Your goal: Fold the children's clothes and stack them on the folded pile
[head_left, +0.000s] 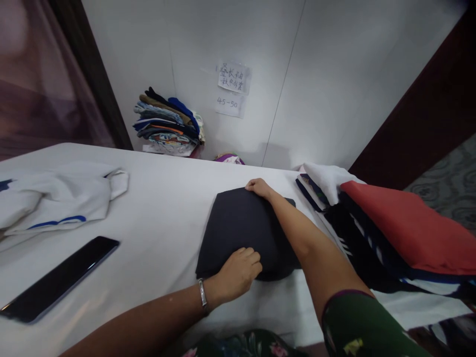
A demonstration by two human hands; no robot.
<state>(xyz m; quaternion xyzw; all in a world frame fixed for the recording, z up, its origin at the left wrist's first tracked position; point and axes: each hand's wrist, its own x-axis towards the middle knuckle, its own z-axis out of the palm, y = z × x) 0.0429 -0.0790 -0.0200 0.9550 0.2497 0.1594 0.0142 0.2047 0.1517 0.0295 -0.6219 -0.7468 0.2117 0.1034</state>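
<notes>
A dark, nearly black folded garment (241, 228) lies on the white-covered table in front of me; what kind of clothing it is does not show. My right hand (259, 188) reaches across to its far edge, thumb and fingers closed on the cloth there. Lower down, my left hand (240, 273), with a silver bracelet at the wrist, is curled on the near part of the same garment. Its fingertips are partly hidden against the fabric. Some of the garment's right side is covered by my right forearm.
A white garment with blue trim (85, 193) lies rumpled at the left, near a dark phone-like slab (63, 277). Folded clothes, a red one (412, 228) on top, are stacked at the right. Another clothes pile (167, 121) stands beyond the far table edge, beside a wall with handwritten papers (233, 89).
</notes>
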